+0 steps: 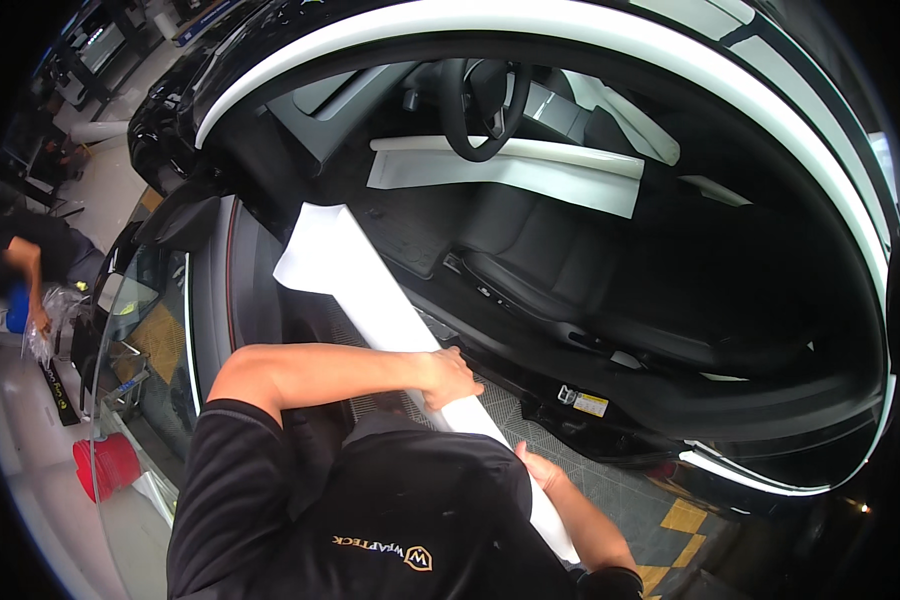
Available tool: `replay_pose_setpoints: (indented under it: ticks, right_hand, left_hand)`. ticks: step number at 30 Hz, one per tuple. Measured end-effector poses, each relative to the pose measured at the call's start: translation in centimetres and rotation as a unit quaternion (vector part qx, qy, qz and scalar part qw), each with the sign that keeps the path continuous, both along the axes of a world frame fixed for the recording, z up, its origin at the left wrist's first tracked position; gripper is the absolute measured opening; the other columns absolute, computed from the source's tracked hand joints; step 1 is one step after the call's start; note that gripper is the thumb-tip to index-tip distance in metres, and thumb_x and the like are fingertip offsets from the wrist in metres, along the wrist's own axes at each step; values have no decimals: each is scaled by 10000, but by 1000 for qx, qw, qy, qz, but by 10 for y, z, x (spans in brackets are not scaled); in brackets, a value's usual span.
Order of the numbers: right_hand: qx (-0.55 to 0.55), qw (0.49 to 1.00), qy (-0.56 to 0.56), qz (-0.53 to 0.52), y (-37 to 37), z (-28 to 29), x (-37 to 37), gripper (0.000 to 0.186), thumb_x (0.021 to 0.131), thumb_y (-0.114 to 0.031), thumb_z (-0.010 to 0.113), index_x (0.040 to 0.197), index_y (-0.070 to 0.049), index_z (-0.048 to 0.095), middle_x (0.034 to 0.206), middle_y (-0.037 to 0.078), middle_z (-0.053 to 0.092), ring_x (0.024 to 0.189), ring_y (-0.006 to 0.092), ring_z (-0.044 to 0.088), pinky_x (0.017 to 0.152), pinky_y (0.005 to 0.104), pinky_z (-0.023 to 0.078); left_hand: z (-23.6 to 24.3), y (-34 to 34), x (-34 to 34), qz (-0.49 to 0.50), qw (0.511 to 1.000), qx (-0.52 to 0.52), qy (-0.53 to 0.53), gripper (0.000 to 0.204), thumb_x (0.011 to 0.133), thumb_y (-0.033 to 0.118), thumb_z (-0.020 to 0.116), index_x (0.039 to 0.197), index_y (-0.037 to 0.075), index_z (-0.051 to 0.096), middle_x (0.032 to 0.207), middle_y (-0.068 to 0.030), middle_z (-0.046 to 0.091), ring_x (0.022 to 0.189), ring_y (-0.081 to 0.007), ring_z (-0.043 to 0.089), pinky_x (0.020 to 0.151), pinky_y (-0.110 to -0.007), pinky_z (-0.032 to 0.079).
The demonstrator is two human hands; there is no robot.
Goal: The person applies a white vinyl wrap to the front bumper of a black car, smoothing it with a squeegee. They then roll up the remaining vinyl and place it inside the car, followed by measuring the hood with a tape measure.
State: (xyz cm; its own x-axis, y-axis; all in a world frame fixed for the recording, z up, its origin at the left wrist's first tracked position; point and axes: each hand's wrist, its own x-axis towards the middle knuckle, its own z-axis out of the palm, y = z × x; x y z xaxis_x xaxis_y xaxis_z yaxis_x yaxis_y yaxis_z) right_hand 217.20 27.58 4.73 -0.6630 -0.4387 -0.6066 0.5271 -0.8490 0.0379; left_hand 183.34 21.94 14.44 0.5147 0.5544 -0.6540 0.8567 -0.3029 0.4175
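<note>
A long roll of white film [385, 310] slants across the front of my body, its loose end flaring out at the upper left beside the open car door [255, 270]. My left hand [455, 380] is closed around the middle of the roll, fingers wrapped over its far side. Lower down and to the right, my right hand [538, 466] grips the same roll near its lower end; its thumb shows, but most of its fingers are hidden. Both hands are outside the black car's doorway, close to the door sill [510, 385].
Inside the car, a second white roll [510, 165] lies across the front seat [540, 250] below the steering wheel [485, 110]. Another pale roll [630, 125] rests beyond it. At left, another person's hand [40, 320] touches crumpled clear plastic. A red bucket [108, 468] stands beyond the door glass.
</note>
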Motion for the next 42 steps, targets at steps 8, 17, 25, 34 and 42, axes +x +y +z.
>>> replay_pose_setpoints:
  ticks: [8,17,25,34,42]
  right_hand:
    - [621,676,170,359,9,83,-98,679,929,-379,720,1441,-11,468,1338,126,616,1276,246,554,1103,400,421]
    - [180,981,-23,75,13,4,-78,644,893,-242,762,1415,23,494,1286,140,650,1114,222,667,1001,384,528]
    - [194,981,18,-20,82,-15,-131,628,866,-241,739,1382,49,529,1268,175,666,1129,289,672,1020,411,524]
    - [162,976,94,111,191,-17,-296,619,891,-468,679,1298,-8,604,1042,121,712,871,211,704,767,320,591]
    - [484,726,77,483,265,53,-377,757,998,-691,399,1303,-25,589,1048,133,698,909,227,688,781,374,571]
  left_hand:
    - [-50,45,-40,-24,977,-208,-37,722,523,102,880,1222,65,703,1236,-164,694,1175,-325,636,946,-428,501]
    - [-54,52,-35,44,992,-120,19,720,642,277,895,1312,138,674,1394,-136,612,1315,-387,530,1127,-683,247]
    - [-81,-41,-42,801,546,234,-79,606,861,317,744,1336,2,537,1296,-241,554,1249,-337,556,1042,-404,463]
    - [-147,51,-47,735,88,-59,-670,936,918,716,547,1554,78,293,1544,-217,373,1391,-412,414,1071,-642,380]
    - [-165,139,-68,556,-164,61,-813,680,933,551,647,1354,29,536,1276,-150,626,1202,-309,588,1070,-467,446]
